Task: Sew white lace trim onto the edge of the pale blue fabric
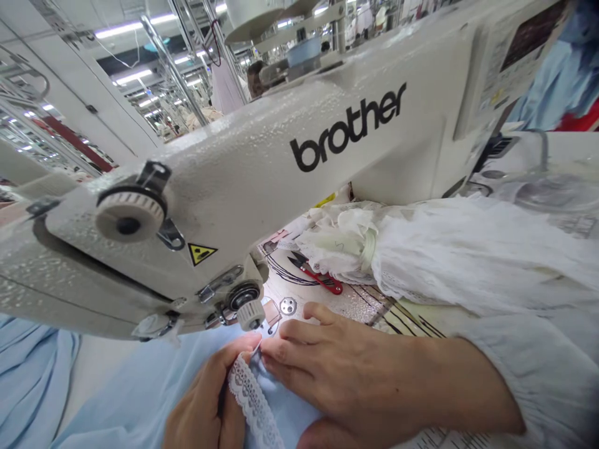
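My left hand (210, 393) is closed, its thumb and fingers pinching a strip of white lace trim (253, 399) at the edge of a light blue fabric (140, 374). Close beside it, my right hand (327, 368) lies on the blue fabric with fingers stretched out and thumb apart; its fingertips press down near the lace. Both sets of fingertips are just in front of the sewing area of a white brother sewing machine (262, 174). The needle and presser foot are mostly hidden behind the machine head and its white dial (251, 315).
Red-handled thread snips (322, 277) lie under the machine arm, by a round metal bobbin-like disc (288, 305). Bundled white lacy fabric (444, 249) fills the right side. More blue cloth (32, 374) hangs at the left. The machine head overhangs both hands.
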A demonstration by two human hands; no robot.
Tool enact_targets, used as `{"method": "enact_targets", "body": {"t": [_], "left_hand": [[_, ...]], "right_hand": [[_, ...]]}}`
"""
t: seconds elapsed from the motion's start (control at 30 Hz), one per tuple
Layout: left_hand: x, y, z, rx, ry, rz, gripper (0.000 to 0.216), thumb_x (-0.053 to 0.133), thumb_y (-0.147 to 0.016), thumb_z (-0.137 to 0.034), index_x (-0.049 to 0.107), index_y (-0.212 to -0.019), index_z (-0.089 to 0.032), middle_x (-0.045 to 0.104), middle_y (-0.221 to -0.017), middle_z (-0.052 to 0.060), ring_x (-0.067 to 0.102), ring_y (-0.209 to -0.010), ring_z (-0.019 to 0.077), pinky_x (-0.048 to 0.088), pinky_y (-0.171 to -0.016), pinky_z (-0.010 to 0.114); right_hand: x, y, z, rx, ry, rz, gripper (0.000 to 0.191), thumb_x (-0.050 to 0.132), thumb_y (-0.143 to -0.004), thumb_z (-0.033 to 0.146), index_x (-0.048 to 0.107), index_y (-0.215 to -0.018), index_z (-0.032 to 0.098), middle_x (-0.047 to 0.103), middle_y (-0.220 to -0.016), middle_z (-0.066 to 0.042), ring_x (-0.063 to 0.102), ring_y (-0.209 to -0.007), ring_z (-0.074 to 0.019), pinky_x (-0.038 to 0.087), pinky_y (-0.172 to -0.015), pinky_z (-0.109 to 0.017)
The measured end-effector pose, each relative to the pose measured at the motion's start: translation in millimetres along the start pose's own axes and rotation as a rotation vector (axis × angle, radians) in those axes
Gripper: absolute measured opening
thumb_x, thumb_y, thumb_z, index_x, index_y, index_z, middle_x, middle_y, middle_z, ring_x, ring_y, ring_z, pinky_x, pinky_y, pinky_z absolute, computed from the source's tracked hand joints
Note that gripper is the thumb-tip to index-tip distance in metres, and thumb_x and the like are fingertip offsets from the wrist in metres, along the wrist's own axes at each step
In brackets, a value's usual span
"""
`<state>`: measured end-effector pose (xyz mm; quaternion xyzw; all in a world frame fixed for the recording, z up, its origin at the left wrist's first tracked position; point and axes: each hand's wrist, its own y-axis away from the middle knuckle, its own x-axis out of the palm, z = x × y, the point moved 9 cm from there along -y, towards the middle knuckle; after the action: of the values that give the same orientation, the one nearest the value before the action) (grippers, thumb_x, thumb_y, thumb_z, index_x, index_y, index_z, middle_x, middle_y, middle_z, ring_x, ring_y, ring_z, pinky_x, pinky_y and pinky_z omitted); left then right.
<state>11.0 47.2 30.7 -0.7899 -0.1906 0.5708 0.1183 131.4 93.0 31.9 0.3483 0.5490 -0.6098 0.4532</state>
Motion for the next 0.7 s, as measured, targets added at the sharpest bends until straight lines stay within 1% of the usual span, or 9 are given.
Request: {"method": "enact_targets", "body": {"t": [0.1,0.23,0.4,0.5,0.6,0.7], "left_hand": [[0.6,-2.6,2.5,0.006,0.031,0.006,0.026,0.039,-0.095,-0.033,0.058,-0.112,-0.03,0.071,-0.109,-0.005,0.069,-0.09,0.0134,0.052,-0.088,0.021],[-0.1,-6.0,5.0,0.025,0.047,0.014,0.026,0.041,-0.095,-0.035,0.06,-0.113,-0.031,0.071,-0.11,-0.004,0.069,-0.09,0.013,0.051,-0.087,0.02],[0.7,-7.3,3.8,0.084,0.058,0.036,0.026,0.043,-0.095,-0.034,0.059,-0.115,-0.03,0.07,-0.113,-0.004,0.068,-0.092,0.0122,0.05,-0.09,0.019],[-1.1,-5.4,0.3,0.155,0.025,0.019,0.024,0.043,-0.095,-0.033,0.059,-0.113,-0.028,0.07,-0.114,-0.003,0.067,-0.096,0.0115,0.047,-0.093,0.018],[-3.9,-3.4,-6.1,0.261,-0.035,0.002,0.022,0.045,-0.095,-0.031,0.059,-0.111,-0.026,0.069,-0.114,-0.002,0.065,-0.101,0.0097,0.044,-0.097,0.015],[-4.3,-3.4,-13.8,0.367,-0.099,0.024,0.021,0.047,-0.094,-0.026,0.059,-0.11,-0.022,0.07,-0.112,0.001,0.065,-0.103,0.0089,0.043,-0.096,0.013]], "right_hand": [[-0.2,-1.7,-1.5,0.014,0.005,0.029,0.059,0.038,-0.098,0.052,0.053,-0.128,0.004,0.056,-0.133,-0.013,0.047,-0.117,-0.0281,0.028,-0.103,-0.043],[0.8,-3.5,-1.9,0.024,-0.012,0.065,0.054,0.038,-0.099,0.049,0.055,-0.126,0.005,0.055,-0.134,-0.013,0.048,-0.113,-0.027,0.031,-0.101,-0.043],[-0.6,-2.9,-3.3,0.04,-0.035,0.062,0.062,0.043,-0.096,0.054,0.049,-0.132,0.004,0.056,-0.132,-0.013,0.046,-0.116,-0.0271,0.03,-0.1,-0.041],[-1.8,-2.1,-4.9,0.052,-0.05,0.052,0.062,0.043,-0.096,0.053,0.047,-0.135,0.005,0.056,-0.133,-0.012,0.045,-0.117,-0.0268,0.03,-0.1,-0.04],[-1.9,-1.5,-2.7,0.024,-0.046,0.041,0.057,0.041,-0.098,0.051,0.052,-0.129,0.005,0.056,-0.132,-0.012,0.045,-0.116,-0.0262,0.03,-0.099,-0.039],[-2.1,-0.8,-0.5,0.003,-0.035,0.02,0.055,0.041,-0.099,0.051,0.053,-0.126,0.005,0.058,-0.129,-0.012,0.047,-0.113,-0.0253,0.03,-0.097,-0.039]]}}
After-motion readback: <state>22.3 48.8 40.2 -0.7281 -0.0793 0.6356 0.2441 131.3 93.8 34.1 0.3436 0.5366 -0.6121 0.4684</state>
